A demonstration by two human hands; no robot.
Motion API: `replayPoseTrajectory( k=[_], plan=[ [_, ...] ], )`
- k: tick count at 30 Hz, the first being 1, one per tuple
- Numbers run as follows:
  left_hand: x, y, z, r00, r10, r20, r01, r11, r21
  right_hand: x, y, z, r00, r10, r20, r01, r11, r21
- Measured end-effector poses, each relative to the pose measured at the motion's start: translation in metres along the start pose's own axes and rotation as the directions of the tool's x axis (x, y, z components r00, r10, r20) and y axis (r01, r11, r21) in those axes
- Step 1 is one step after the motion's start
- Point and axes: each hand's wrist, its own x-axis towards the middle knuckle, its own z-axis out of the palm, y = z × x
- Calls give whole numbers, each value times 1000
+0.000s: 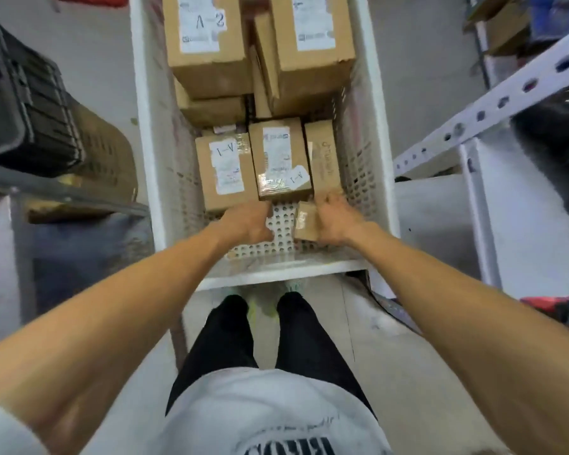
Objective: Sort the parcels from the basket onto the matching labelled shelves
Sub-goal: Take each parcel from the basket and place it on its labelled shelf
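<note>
Left hand (247,224) and right hand (337,221) fingertips out of sight behind parcels (278,159); grip unclear.

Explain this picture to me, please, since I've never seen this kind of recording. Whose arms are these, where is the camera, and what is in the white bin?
There is no machine here. A person works with bare hands, and the single camera sits on their head looking down, so you see their own arms and legs. In front stands a white perforated basket full of cardboard parcels. Some carry handwritten labels: the A-2 parcel at the far end, the left A-1 parcel and the middle A-1 parcel nearer. The right hand curls round a small parcel at the near end. The left hand reaches the foot of the middle A-1 parcel; its fingers are hidden. White metal shelving stands on the right, a dark crate on the left.
</note>
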Motion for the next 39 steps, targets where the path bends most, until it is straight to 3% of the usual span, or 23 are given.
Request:
replayPoseTrajectory(
  k=[6,9,13,18,22,25,28,31,36,39],
  plan=[
    [27,-14,36,988,-93,121,102,992,-68,36,4,39,999,30,38,-27,997,-75],
    [34,-15,53,983,-90,161,103,992,-76,48,6,60,999,52,4,-50,976,-210],
    [42,-20,64,985,-115,128,133,981,-142,67,2,71,995,88,43,-65,922,-382],
    [38,-30,58,986,-136,96,153,969,-193,74,3,63,998,43,-36,-53,922,-383],
    [29,-30,38,992,-118,42,124,975,-182,53,3,40,992,83,-92,-94,988,-126],
    [16,-29,11,996,-90,-19,86,983,-163,34,5,8,978,130,-164,-95,974,207],
    [-2,-30,-21,996,-58,-73,49,991,-124,15,6,-29,962,229,-152,-98,802,589],
    [-23,-34,-58,988,-60,-143,46,994,-99,-4,5,-64,970,228,-86,-72,607,792],
    [-57,-38,-112,966,-89,-243,71,994,-80,-35,-9,-114,968,182,-171,81,416,906],
    [-80,-36,-134,931,-119,-346,77,988,-134,-54,-24,-140,954,219,-206,156,224,962]
  ],
)
